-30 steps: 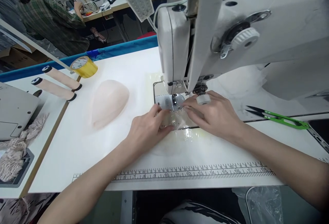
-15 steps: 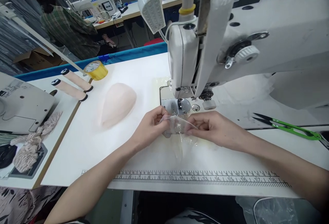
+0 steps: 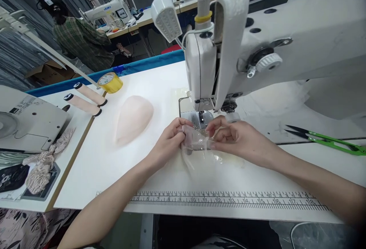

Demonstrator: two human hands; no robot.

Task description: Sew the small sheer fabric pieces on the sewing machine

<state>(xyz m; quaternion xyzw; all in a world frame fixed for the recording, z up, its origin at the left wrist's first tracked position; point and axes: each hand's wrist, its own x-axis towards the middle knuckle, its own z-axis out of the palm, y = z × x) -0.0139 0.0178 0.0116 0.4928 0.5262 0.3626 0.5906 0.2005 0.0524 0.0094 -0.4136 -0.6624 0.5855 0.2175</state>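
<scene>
A small piece of sheer, pale fabric (image 3: 195, 138) is stretched between my hands just in front of the sewing machine's needle plate (image 3: 188, 117). Thumb and fingers of my left hand (image 3: 170, 139) pinch its left side. At its right edge is my right hand (image 3: 236, 136), with the thumb and curled fingers at the fabric and the index finger raised a little from the thumb. The presser foot (image 3: 201, 117) is right behind the fabric. Part of the fabric hangs down toward the table, over shiny clear tape on the surface.
A pale pink, cup-shaped fabric piece (image 3: 134, 119) lies left of my hands. Green thread snips (image 3: 328, 140) lie to the right. Yellow tape (image 3: 110, 83) and two thread cones (image 3: 82, 104) are at the left. A printed ruler (image 3: 217, 200) runs along the front edge. Another person (image 3: 82, 41) sits beyond.
The fabric has gone from stretched flat to more bunched and turned upward at the left. My right index finger has lifted away from the thumb. The camera view has shifted slightly.
</scene>
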